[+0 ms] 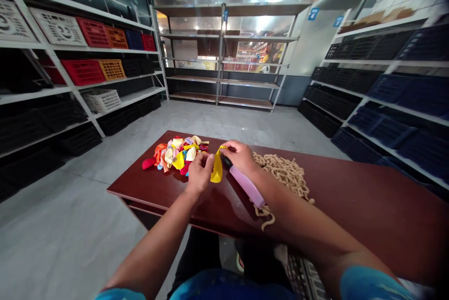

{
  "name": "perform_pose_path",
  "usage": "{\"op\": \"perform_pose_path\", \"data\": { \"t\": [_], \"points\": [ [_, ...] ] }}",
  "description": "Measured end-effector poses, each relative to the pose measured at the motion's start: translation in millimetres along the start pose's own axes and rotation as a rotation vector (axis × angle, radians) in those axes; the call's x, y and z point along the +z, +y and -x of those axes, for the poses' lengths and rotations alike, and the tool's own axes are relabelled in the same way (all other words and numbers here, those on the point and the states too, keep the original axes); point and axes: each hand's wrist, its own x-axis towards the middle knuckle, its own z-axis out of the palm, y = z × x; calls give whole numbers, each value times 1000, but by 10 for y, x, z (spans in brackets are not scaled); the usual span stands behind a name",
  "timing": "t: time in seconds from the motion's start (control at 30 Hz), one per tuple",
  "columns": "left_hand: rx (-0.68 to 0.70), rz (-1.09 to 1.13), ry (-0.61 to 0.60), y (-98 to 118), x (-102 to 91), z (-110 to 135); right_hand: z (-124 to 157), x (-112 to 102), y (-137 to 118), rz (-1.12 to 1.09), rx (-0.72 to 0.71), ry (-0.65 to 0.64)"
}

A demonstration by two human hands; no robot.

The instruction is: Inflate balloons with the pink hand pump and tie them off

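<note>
A limp yellow balloon [216,169] hangs from the fingertips of my right hand [240,156], which pinches its upper end above the table. Close to the balloon's left side is my left hand [200,171], its fingers curled in towards the thumb; what they hold, if anything, is hidden. Beneath my right hand and wrist is a long pink object with a black end [247,186], partly covered by the hand. A heap of limp balloons [171,155] in many colours lies left of my hands. Tan cord-like strands [286,173] are piled to the right, partly behind my right forearm.
The dark red table [336,187] extends to the right. Shelves with coloured crates [93,71] stand at left, and dark bins [382,127] fill the right-hand shelves. A metal rack [220,56] stands across the grey floor [140,122].
</note>
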Motion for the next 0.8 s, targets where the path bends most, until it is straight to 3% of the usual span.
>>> {"op": "perform_pose_path", "data": {
  "t": [0.1,0.17,0.2,0.27,0.33,0.43,0.5,0.6,0.67,0.8],
  "points": [
    [-547,348,-368,15,110,140,118,-34,-28,155,-182,-15],
    [-753,584,-536,39,181,166,245,-34,-70,275,-317,-59],
    [-780,691,-540,43,214,162,319,-35,-91,339,-379,-94],
    [-765,840,-449,27,271,137,474,-62,-124,457,-461,-168],
    [-734,889,-315,-17,304,101,620,-131,-126,548,-447,-178],
    [-653,896,-159,-91,300,33,799,-285,-48,702,-207,-73],
    [-610,934,-170,-121,268,-28,892,-372,50,820,31,-102],
    [-618,985,-251,-146,215,-159,991,-435,211,898,274,-273],
    [-637,974,-244,-165,186,-268,1016,-450,297,878,316,-322],
    [-628,981,-211,-200,125,-478,978,-507,361,744,354,-268]
  ]
}}
